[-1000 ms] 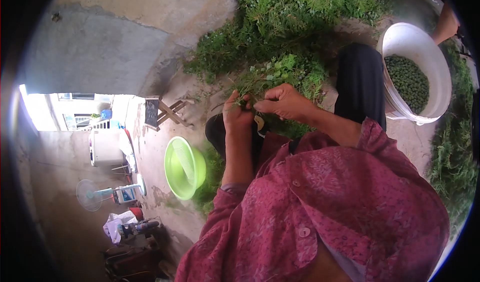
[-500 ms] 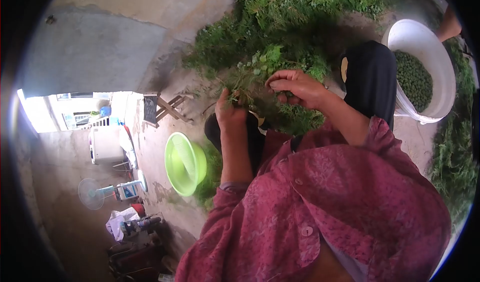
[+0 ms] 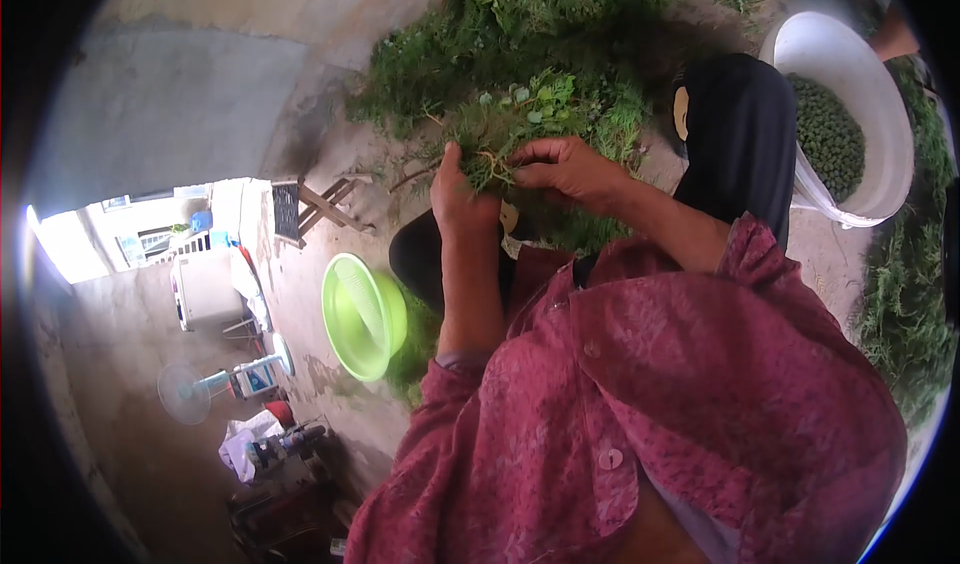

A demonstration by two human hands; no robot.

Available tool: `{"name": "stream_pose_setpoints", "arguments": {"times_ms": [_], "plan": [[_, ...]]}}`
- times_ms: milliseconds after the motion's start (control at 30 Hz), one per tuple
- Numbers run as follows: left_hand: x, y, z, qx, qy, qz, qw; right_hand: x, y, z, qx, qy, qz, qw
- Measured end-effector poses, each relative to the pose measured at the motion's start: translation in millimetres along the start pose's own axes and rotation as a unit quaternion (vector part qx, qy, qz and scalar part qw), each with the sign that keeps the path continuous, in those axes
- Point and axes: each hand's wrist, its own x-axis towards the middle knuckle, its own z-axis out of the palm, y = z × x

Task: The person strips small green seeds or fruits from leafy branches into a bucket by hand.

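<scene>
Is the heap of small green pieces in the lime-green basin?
No, the heap of small green pieces lies inside the white bucket, and none shows in the lime-green basin.

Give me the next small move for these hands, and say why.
Probably pluck at the green sprig with the right hand: its fingers are close against it, the left hand steadies it, and the white bucket holds many small berry-like pieces.

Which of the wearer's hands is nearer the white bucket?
Right. The right hand has a dark-clad knee between it and the white bucket; the left hand, holding a green sprig, is farther off, on the right hand's other side.
</scene>
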Motion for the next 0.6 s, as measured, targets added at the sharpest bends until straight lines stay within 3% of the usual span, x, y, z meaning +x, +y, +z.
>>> {"name": "stream_pose_setpoints", "arguments": {"times_ms": [67, 167, 233, 333, 467, 600], "plan": [[-4.9, -1.3, 9.1, -0.034, 0.087, -0.032, 0.995, -1.0, -1.8, -0.6, 0.021, 0.004, 0.014, 1.0], [-0.4, -6.5, 5.8, -0.02, 0.083, -0.036, 0.996, 3.8, 3.4, -3.2, -0.038, 0.017, -0.01, 0.999], [-3.0, -7.7, 8.2, -0.028, 0.061, -0.044, 0.997, 3.8, 4.0, -3.1, -0.055, 0.014, -0.008, 0.998], [0.1, -13.8, -6.1, -0.022, 0.011, -0.058, 0.998, 9.0, 14.3, -6.3, -0.192, 0.044, -0.12, 0.973], [-3.2, -15.8, -9.4, -0.014, -0.001, -0.077, 0.997, 10.8, 25.1, -7.0, -0.279, 0.054, -0.155, 0.946], [-5.0, -11.7, -15.7, -0.025, -0.095, -0.089, 0.991, 15.1, 26.3, -0.8, -0.262, 0.059, -0.113, 0.957]]}}
